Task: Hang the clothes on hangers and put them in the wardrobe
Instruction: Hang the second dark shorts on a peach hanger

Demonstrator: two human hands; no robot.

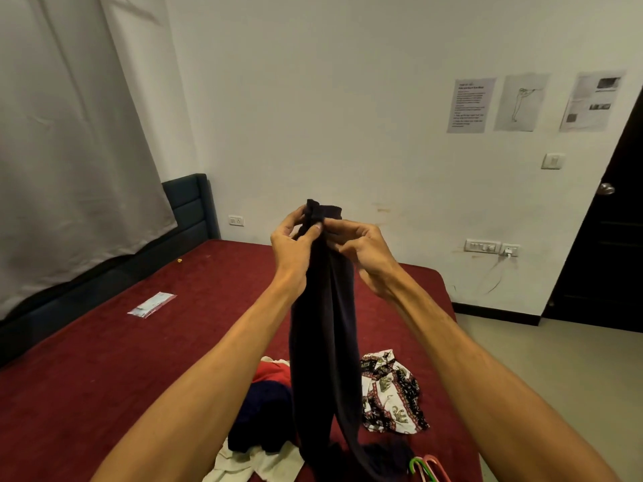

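Dangling dark garment, top pinched between left hand, right hand

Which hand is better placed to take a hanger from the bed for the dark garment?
Probably the right hand. The hangers lie near the right edge of the bed, beside the right forearm; the left hand also grips the dark garment at its top and could hold it up alone.

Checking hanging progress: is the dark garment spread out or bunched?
Bunched: left hand and right hand pinch the dark garment at its top, close together; it hangs narrow.
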